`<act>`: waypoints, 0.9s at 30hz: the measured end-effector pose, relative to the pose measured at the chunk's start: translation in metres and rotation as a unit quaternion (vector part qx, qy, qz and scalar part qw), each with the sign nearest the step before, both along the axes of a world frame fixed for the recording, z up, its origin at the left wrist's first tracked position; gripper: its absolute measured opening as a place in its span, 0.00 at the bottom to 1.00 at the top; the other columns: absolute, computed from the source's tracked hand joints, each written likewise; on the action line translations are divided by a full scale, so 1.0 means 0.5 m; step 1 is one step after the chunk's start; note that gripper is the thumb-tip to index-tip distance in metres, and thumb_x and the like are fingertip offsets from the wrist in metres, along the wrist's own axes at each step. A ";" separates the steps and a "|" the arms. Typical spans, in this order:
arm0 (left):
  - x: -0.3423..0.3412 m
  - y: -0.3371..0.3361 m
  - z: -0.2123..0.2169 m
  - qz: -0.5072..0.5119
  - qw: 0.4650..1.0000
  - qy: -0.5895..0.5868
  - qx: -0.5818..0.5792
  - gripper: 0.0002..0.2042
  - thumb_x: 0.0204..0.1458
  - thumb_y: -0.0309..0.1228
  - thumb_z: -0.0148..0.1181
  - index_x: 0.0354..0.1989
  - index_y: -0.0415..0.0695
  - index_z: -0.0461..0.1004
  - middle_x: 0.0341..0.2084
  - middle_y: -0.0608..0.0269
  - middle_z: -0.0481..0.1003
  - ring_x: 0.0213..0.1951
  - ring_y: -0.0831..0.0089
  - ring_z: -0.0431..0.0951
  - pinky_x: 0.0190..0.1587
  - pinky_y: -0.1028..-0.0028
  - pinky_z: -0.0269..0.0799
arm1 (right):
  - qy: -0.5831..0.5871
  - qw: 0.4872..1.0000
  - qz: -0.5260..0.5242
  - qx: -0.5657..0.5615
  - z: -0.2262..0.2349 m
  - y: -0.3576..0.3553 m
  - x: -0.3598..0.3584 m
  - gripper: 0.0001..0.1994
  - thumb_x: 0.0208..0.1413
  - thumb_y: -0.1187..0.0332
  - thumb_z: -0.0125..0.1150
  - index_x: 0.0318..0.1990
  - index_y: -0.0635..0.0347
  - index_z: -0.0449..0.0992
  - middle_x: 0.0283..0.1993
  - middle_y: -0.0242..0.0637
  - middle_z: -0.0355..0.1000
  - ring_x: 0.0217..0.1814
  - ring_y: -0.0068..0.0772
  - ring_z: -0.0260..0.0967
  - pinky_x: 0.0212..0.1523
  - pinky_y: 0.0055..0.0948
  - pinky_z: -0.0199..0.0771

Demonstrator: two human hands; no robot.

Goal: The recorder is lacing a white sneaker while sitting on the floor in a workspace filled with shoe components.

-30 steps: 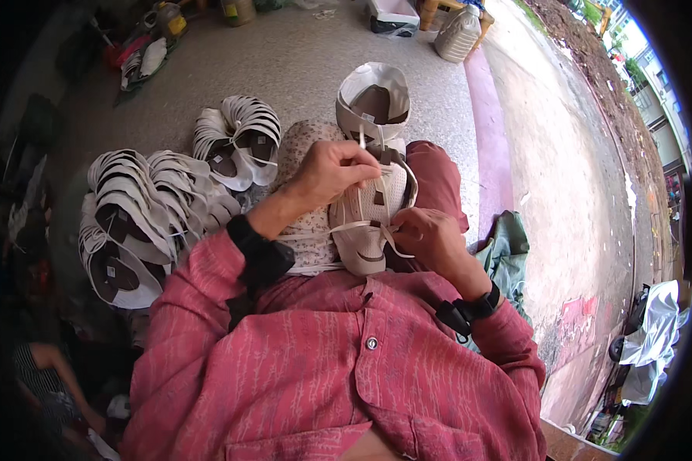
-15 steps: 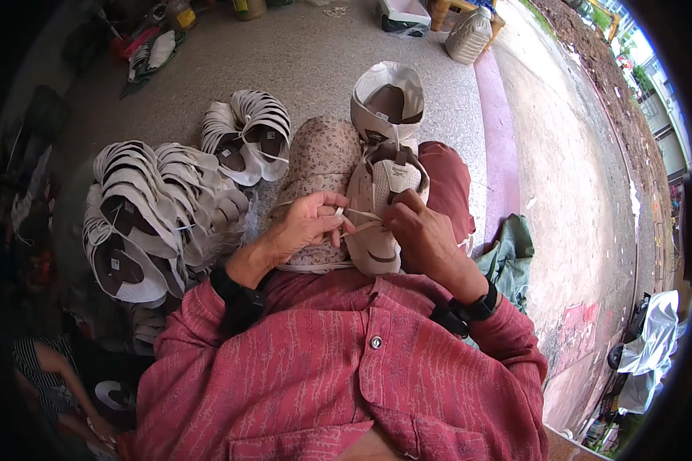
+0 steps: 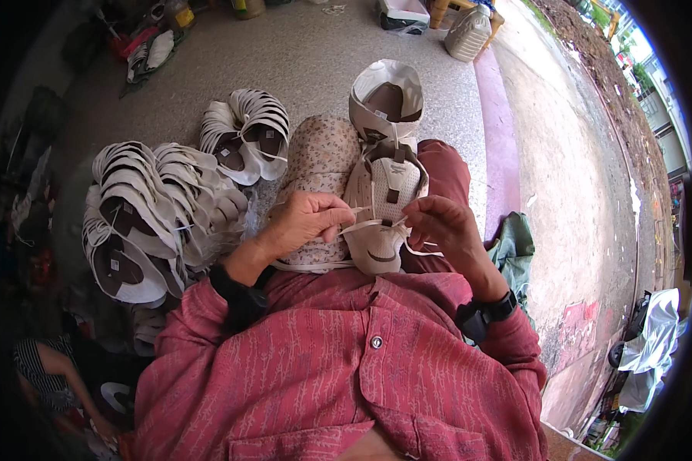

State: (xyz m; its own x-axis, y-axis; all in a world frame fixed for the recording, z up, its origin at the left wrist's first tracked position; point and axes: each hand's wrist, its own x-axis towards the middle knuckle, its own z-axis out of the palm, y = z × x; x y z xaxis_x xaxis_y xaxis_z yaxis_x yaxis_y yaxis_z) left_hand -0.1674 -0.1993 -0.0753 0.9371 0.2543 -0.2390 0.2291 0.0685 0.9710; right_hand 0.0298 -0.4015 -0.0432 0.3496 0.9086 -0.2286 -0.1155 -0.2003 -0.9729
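Note:
A beige and white shoe upper [image 3: 375, 247] lies across my lap, toe toward me, its mesh tongue showing between the open sides. My left hand [image 3: 306, 221] pinches one end of a pale shoelace [image 3: 361, 209] at the shoe's left edge. On the other side, thumb and finger of my right hand [image 3: 447, 224] grip the lace just off the right edge. The lace crosses low over the throat near the toe. Beyond it, joined by a thin string, a second upper [image 3: 414, 94] stands with its opening upward.
Stacked white uppers [image 3: 127, 173] sit at the left, with another bundle [image 3: 263, 111] farther off. Floral cloth [image 3: 323, 142] covers my left leg. A green cloth [image 3: 511, 250] lies at my right. A plastic jug [image 3: 469, 34] stands far off. Another person's arm [image 3: 73, 376] shows lower left.
My right hand has drawn back to the right from over the shoe, uncovering the tongue. My left hand has shifted slightly, its fingers now closed in a tighter pinch on the lace.

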 end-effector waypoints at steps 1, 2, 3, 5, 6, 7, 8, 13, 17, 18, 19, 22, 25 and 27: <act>0.005 -0.005 -0.005 -0.001 1.000 0.000 0.000 0.09 0.61 0.28 0.57 0.42 0.36 0.79 0.31 0.65 0.79 0.28 0.84 0.75 0.28 0.84 0.68 | 0.000 1.000 -0.001 0.000 0.005 -0.001 -0.004 0.11 0.64 0.73 0.57 0.53 0.64 0.74 0.35 0.27 0.72 0.29 0.16 0.70 0.30 0.18 0.71; 0.011 -0.010 -0.014 0.024 0.996 -0.055 0.060 0.08 0.61 0.28 0.58 0.40 0.36 0.79 0.29 0.67 0.78 0.28 0.84 0.74 0.29 0.83 0.69 | 0.005 1.000 0.008 0.013 0.017 -0.002 -0.013 0.11 0.64 0.73 0.57 0.52 0.64 0.74 0.34 0.26 0.72 0.29 0.15 0.70 0.30 0.17 0.71; 0.013 -0.014 -0.019 0.050 0.986 -0.110 0.118 0.08 0.61 0.28 0.58 0.38 0.36 0.80 0.28 0.70 0.77 0.28 0.83 0.74 0.31 0.81 0.70 | 0.011 0.999 0.017 0.026 0.032 -0.001 -0.021 0.11 0.65 0.72 0.57 0.52 0.63 0.75 0.33 0.26 0.72 0.28 0.15 0.70 0.30 0.17 0.71; 0.012 -0.017 -0.019 0.060 0.981 -0.103 0.152 0.08 0.60 0.28 0.59 0.39 0.36 0.80 0.27 0.69 0.77 0.28 0.82 0.74 0.32 0.79 0.70 | 0.009 0.999 0.035 0.032 0.050 0.000 -0.026 0.11 0.65 0.73 0.56 0.52 0.63 0.75 0.33 0.25 0.72 0.28 0.14 0.69 0.29 0.17 0.70; 0.013 -0.018 -0.018 0.067 0.976 -0.096 0.186 0.08 0.59 0.29 0.60 0.40 0.37 0.79 0.27 0.69 0.78 0.29 0.81 0.75 0.33 0.78 0.70 | 0.007 0.998 0.051 0.038 0.055 0.000 -0.027 0.10 0.65 0.74 0.56 0.52 0.62 0.76 0.33 0.24 0.72 0.27 0.13 0.68 0.29 0.16 0.69; 0.014 -0.019 -0.013 0.067 0.976 -0.095 0.186 0.08 0.59 0.29 0.60 0.40 0.37 0.79 0.27 0.69 0.78 0.29 0.81 0.75 0.33 0.78 0.70 | 0.008 0.998 0.051 0.038 0.058 0.000 -0.027 0.10 0.65 0.74 0.56 0.52 0.62 0.76 0.33 0.24 0.72 0.27 0.13 0.68 0.29 0.16 0.69; 0.015 -0.019 -0.004 0.053 0.956 -0.112 0.267 0.07 0.58 0.29 0.61 0.39 0.38 0.79 0.26 0.66 0.78 0.28 0.78 0.76 0.33 0.76 0.70 | -0.023 0.998 0.065 0.009 0.060 0.001 -0.024 0.11 0.64 0.75 0.56 0.52 0.63 0.76 0.32 0.28 0.72 0.28 0.14 0.69 0.29 0.18 0.70; 0.030 -0.017 -0.034 0.008 0.887 -0.185 0.422 0.08 0.55 0.32 0.62 0.36 0.40 0.79 0.26 0.56 0.78 0.28 0.65 0.79 0.31 0.71 0.72 | -0.265 0.956 0.117 -0.050 0.008 0.019 -0.027 0.12 0.61 0.78 0.55 0.52 0.64 0.76 0.33 0.36 0.76 0.30 0.23 0.74 0.31 0.24 0.74; 0.027 -0.029 -0.024 -0.013 0.898 -0.157 0.411 0.09 0.56 0.35 0.62 0.34 0.41 0.78 0.25 0.54 0.78 0.28 0.57 0.80 0.30 0.66 0.73 | -0.413 0.894 0.152 0.082 -0.003 0.021 -0.028 0.12 0.57 0.78 0.56 0.49 0.66 0.75 0.38 0.49 0.77 0.38 0.48 0.78 0.38 0.36 0.76; 0.027 -0.030 -0.023 -0.012 0.902 -0.144 0.407 0.09 0.56 0.36 0.62 0.34 0.42 0.78 0.25 0.53 0.77 0.28 0.56 0.80 0.30 0.66 0.73 | -0.407 0.896 0.161 0.076 0.002 0.023 -0.028 0.11 0.57 0.78 0.56 0.47 0.67 0.75 0.37 0.51 0.76 0.38 0.52 0.77 0.38 0.39 0.76; 0.027 -0.031 -0.022 -0.011 0.902 -0.144 0.407 0.09 0.56 0.36 0.62 0.34 0.42 0.78 0.25 0.53 0.77 0.28 0.56 0.80 0.30 0.66 0.73 | -0.401 0.897 0.170 0.070 0.004 0.023 -0.029 0.10 0.57 0.77 0.55 0.45 0.68 0.75 0.36 0.53 0.76 0.39 0.57 0.75 0.38 0.42 0.76; 0.028 -0.033 -0.023 0.001 0.894 -0.145 0.424 0.08 0.55 0.35 0.62 0.33 0.43 0.77 0.22 0.53 0.76 0.26 0.55 0.79 0.29 0.65 0.73 | -0.400 0.899 0.166 0.068 -0.003 0.022 -0.029 0.10 0.59 0.77 0.57 0.47 0.67 0.75 0.34 0.48 0.76 0.33 0.45 0.78 0.34 0.35 0.76; 0.034 -0.035 -0.027 0.000 0.875 -0.176 0.450 0.07 0.54 0.32 0.62 0.30 0.42 0.76 0.22 0.52 0.75 0.26 0.54 0.78 0.28 0.63 0.72 | -0.392 0.904 0.163 0.056 -0.006 0.023 -0.030 0.10 0.59 0.76 0.56 0.47 0.66 0.75 0.33 0.48 0.76 0.32 0.44 0.77 0.33 0.34 0.75; 0.036 -0.039 -0.026 0.008 0.874 -0.178 0.452 0.06 0.52 0.29 0.61 0.27 0.41 0.73 0.20 0.52 0.73 0.25 0.53 0.78 0.27 0.62 0.71 | -0.390 0.907 0.149 0.049 -0.014 0.023 -0.035 0.10 0.59 0.76 0.56 0.47 0.66 0.75 0.32 0.48 0.76 0.31 0.44 0.77 0.33 0.34 0.75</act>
